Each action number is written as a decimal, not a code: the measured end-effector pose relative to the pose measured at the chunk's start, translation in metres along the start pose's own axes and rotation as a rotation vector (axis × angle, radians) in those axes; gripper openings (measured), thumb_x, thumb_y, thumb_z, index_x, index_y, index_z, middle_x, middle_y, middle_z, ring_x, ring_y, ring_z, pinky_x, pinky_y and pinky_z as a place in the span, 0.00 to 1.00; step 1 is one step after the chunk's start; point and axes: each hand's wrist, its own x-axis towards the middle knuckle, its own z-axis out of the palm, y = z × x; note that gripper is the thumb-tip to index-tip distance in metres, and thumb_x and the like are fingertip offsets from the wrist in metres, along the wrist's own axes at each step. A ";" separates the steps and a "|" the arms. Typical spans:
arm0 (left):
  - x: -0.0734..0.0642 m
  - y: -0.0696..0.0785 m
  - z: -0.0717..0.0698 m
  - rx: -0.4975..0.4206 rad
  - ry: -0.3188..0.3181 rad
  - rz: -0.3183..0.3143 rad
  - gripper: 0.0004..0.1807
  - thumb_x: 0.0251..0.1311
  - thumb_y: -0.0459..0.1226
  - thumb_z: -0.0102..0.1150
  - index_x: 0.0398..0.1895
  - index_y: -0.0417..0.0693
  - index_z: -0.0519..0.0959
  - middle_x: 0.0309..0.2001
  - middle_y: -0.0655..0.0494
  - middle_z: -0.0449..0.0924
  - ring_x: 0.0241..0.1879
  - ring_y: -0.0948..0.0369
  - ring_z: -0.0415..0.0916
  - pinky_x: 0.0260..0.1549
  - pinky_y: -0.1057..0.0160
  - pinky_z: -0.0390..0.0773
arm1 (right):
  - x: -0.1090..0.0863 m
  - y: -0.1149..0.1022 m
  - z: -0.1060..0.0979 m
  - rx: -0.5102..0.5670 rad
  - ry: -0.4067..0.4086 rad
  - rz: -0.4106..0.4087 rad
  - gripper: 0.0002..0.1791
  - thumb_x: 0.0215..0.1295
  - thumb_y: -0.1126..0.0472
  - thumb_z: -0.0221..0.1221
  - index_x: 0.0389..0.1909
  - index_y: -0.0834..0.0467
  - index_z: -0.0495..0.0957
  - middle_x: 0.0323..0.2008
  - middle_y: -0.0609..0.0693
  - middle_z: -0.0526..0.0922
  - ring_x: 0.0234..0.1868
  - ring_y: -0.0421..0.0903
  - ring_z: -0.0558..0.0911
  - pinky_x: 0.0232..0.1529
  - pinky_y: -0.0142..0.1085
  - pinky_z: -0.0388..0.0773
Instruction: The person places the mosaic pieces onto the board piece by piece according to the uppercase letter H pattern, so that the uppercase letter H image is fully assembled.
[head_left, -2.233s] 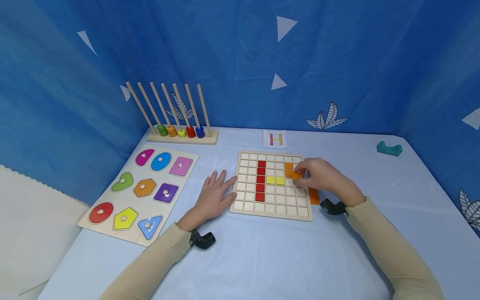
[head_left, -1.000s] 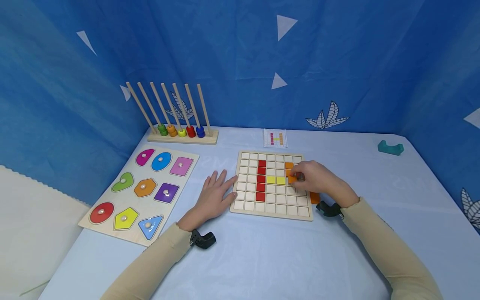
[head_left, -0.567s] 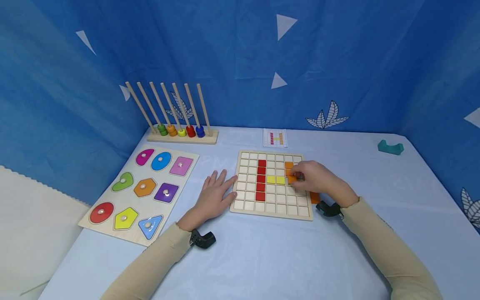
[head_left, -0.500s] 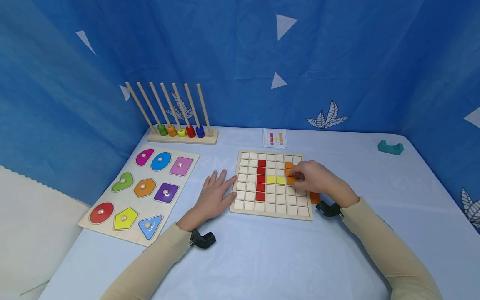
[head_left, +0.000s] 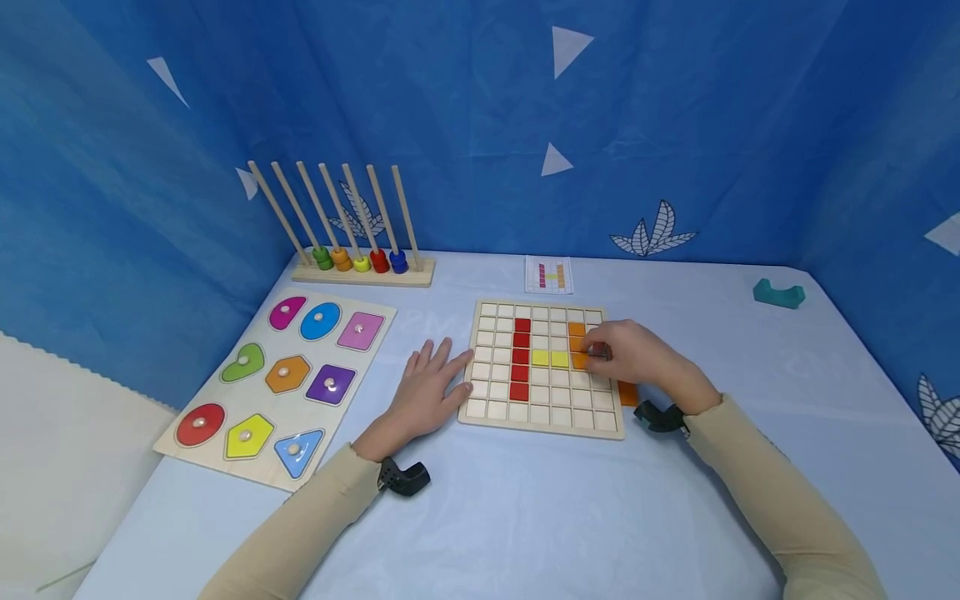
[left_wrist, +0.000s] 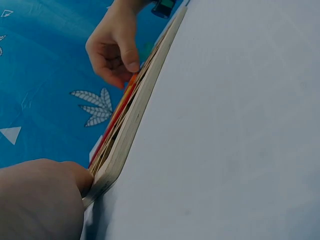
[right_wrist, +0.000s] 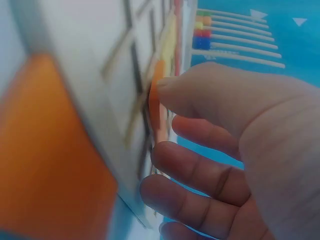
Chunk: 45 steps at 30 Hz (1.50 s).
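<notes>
My right hand pinches a small orange square tile between thumb and fingers, over the right part of a wooden grid board. The tile lines up with a cell to the right of two yellow tiles and below the orange tiles. In the right wrist view the thumb lies against the orange tile, low at the grid. A column of red tiles stands left of the yellow ones. My left hand lies with fingers spread, its fingertips at the board's left edge.
More orange lies beside the board's right edge, partly under my right wrist. A pattern card is behind the board. A shape puzzle and a bead rack with pegs are at left; a teal block sits far right.
My right hand has shifted slightly left and carried the orange tile from the grid's right side to the cell beside the yellow tiles, lowering it there. The left hand stays put.
</notes>
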 end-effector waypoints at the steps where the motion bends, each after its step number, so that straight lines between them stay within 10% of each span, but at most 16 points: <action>1: 0.000 0.000 0.000 -0.001 0.000 0.000 0.31 0.71 0.48 0.51 0.76 0.50 0.67 0.80 0.35 0.53 0.81 0.33 0.40 0.76 0.31 0.44 | 0.000 0.000 0.001 -0.004 -0.003 -0.005 0.13 0.60 0.60 0.71 0.46 0.58 0.88 0.37 0.49 0.88 0.32 0.43 0.74 0.36 0.34 0.74; 23: -0.001 0.002 -0.003 -0.002 -0.026 -0.013 0.31 0.72 0.48 0.50 0.76 0.50 0.66 0.80 0.35 0.52 0.81 0.34 0.39 0.76 0.32 0.42 | 0.000 -0.005 0.002 0.014 0.006 -0.008 0.13 0.60 0.60 0.71 0.45 0.58 0.88 0.34 0.48 0.86 0.33 0.43 0.75 0.36 0.34 0.75; 45: -0.001 0.002 -0.002 0.002 -0.016 -0.011 0.31 0.72 0.47 0.51 0.76 0.50 0.67 0.80 0.35 0.52 0.81 0.34 0.40 0.76 0.31 0.43 | -0.050 0.024 0.000 0.000 0.019 0.076 0.14 0.55 0.63 0.70 0.44 0.60 0.87 0.33 0.47 0.85 0.29 0.40 0.73 0.31 0.31 0.75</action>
